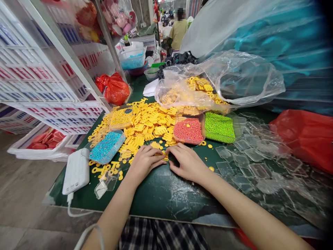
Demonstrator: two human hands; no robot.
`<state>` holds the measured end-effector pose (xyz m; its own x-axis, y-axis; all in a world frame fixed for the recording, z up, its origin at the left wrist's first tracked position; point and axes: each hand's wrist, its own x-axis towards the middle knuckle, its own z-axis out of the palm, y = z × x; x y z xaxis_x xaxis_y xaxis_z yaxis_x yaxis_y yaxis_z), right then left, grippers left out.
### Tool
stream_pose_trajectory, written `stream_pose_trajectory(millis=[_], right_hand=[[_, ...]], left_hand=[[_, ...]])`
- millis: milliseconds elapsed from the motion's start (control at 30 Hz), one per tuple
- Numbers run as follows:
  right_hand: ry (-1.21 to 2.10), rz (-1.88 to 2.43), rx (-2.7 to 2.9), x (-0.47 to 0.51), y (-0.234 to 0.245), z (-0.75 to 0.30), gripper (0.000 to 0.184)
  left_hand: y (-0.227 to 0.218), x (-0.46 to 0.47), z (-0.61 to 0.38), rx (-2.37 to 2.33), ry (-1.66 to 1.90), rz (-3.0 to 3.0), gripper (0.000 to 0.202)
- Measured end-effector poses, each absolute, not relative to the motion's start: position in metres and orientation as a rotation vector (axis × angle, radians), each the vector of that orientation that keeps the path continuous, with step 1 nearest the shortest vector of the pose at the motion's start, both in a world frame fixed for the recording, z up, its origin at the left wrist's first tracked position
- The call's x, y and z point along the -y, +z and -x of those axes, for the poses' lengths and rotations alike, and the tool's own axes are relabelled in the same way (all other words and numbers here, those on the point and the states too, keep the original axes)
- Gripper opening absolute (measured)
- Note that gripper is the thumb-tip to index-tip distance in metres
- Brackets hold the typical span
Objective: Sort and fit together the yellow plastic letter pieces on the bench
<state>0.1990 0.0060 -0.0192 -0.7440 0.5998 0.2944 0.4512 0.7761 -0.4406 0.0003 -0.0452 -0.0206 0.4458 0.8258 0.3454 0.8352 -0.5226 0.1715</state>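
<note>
A small yellow plastic piece (165,157) with coloured spots on it lies between my two hands, low over the table. My left hand (146,160) is closed on its left side, fingers stretched along it. From the right, my right hand (185,160) meets the piece with curled fingertips, index finger and thumb at its edge. Just beyond my hands spreads a heap of flat yellow plastic pieces (148,121). Around it stand clear trays of small beads: blue beads (106,146), yellow beads (121,117), red-pink beads (188,130) and green beads (220,126).
Many clear plastic pieces (244,158) cover the right side of the green table (156,198), near a red bag (307,135). An open clear bag (234,80) of yellow parts lies behind. A white power bank (76,171) sits left, beside stacked crates (39,69). A person (179,33) is far back.
</note>
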Motion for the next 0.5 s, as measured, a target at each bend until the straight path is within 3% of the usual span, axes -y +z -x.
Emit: stream_pose_trajectory(millis=[500], right_hand=[[0.480, 0.802, 2.552, -0.0050, -0.0207, -0.1988, 0.018]], left_hand=[[-0.0214, 0.0450, 0.0062, 1.583, -0.730, 2.556, 0.032]])
